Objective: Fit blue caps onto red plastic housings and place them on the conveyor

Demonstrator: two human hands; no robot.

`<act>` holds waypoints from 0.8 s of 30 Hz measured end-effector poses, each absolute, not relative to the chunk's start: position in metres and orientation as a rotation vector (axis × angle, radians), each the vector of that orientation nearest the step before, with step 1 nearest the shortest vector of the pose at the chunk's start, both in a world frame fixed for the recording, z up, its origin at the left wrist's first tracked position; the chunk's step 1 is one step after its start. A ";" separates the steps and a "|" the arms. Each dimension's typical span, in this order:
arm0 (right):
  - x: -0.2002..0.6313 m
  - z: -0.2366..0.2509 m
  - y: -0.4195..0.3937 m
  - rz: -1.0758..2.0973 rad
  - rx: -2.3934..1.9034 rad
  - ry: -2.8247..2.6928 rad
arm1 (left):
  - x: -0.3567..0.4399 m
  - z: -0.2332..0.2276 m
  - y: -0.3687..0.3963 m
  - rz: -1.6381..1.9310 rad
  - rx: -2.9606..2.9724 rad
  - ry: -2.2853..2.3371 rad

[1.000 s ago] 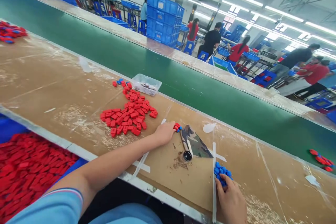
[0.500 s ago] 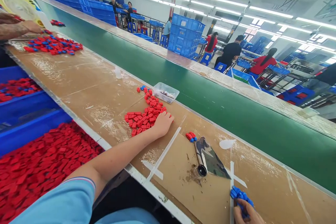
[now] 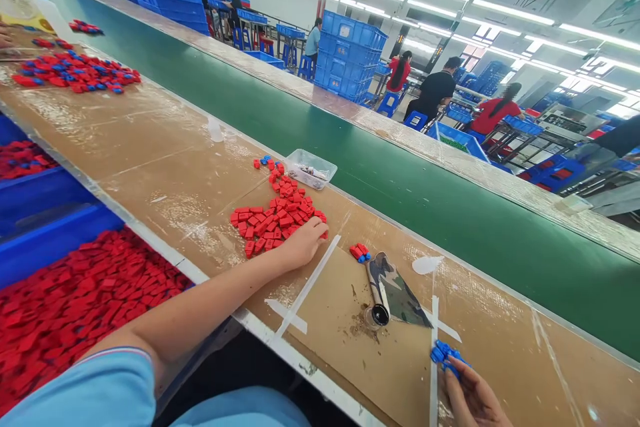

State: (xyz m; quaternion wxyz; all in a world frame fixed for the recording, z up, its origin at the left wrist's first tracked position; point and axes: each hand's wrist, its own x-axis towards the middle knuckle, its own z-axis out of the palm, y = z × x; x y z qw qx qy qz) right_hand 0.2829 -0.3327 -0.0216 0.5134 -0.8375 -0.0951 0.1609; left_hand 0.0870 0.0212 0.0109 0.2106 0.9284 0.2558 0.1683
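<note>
My left hand (image 3: 304, 241) reaches over the right edge of a pile of small red plastic blocks (image 3: 267, 225), its fingers curled and closed on a red block at the fingertips. At lower right my right hand (image 3: 474, 392) pinches a blue plastic piece between thumb and finger, beside a small heap of blue pieces (image 3: 444, 351). Between the hands lies a cardboard sheet (image 3: 340, 333). On it are a camouflage-patterned cloth (image 3: 407, 300) and a dark-mouthed round container (image 3: 381, 315). A few joined red-and-blue pieces (image 3: 359, 253) sit just above the cloth.
A clear plastic tray (image 3: 311, 169) stands behind the red pile, beside the green conveyor belt (image 3: 260, 117). Blue crates of red blocks (image 3: 90, 307) stand at left below the table edge. Another red-and-blue pile (image 3: 80, 73) lies farther left, near a co-worker's hand (image 3: 5, 37).
The view has shifted slightly, so the scene sits further left and up. My right hand has drawn back a little from the blue heap. My left hand stays at the red pile, its fingers lower.
</note>
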 end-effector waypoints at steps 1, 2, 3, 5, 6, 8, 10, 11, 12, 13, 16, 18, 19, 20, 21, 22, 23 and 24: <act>0.277 -0.020 -0.329 0.411 -1.947 -0.224 | 0.084 0.011 0.013 0.539 2.476 0.627; 0.271 -0.017 -0.324 0.437 -1.896 -0.230 | 0.082 0.012 0.004 0.593 2.367 0.548; 0.265 -0.014 -0.319 0.459 -1.860 -0.242 | 0.080 0.012 -0.005 0.620 2.271 0.485; 0.252 -0.008 -0.308 0.472 -1.811 -0.287 | 0.078 0.010 -0.021 0.609 2.151 0.423; 0.246 -0.005 -0.303 0.476 -1.794 -0.324 | 0.077 0.009 -0.028 0.595 2.115 0.408; 0.236 0.000 -0.293 0.477 -1.772 -0.409 | 0.076 0.006 -0.040 0.564 2.081 0.381; 0.230 0.002 -0.286 0.485 -1.766 -0.489 | 0.076 0.003 -0.047 0.531 2.079 0.352; 0.227 0.003 -0.284 0.480 -1.763 -0.518 | 0.076 0.002 -0.050 0.517 2.090 0.337; 0.226 0.003 -0.281 0.472 -1.759 -0.540 | 0.076 0.001 -0.052 0.507 2.106 0.324; 0.225 0.003 -0.279 0.454 -1.752 -0.554 | 0.075 -0.001 -0.053 0.496 2.126 0.311; 0.223 0.002 -0.274 0.387 -1.733 -0.554 | 0.073 -0.002 -0.057 0.465 2.174 0.264; 0.222 0.002 -0.272 0.376 -1.741 -0.541 | 0.072 -0.001 -0.060 0.444 2.172 0.242; 0.222 0.001 -0.272 0.374 -1.748 -0.534 | 0.072 0.000 -0.061 0.441 2.160 0.238; 0.222 0.001 -0.272 0.378 -1.756 -0.533 | 0.071 0.001 -0.063 0.442 2.141 0.241; 0.222 0.001 -0.272 0.377 -1.760 -0.536 | 0.072 0.001 -0.065 0.443 2.115 0.249; 0.222 0.000 -0.272 0.373 -1.760 -0.547 | 0.072 0.001 -0.067 0.444 2.082 0.260; 0.222 0.000 -0.272 0.367 -1.755 -0.567 | 0.073 0.001 -0.069 0.447 2.045 0.271; 0.223 -0.001 -0.272 0.362 -1.747 -0.592 | 0.074 -0.001 -0.072 0.450 2.005 0.283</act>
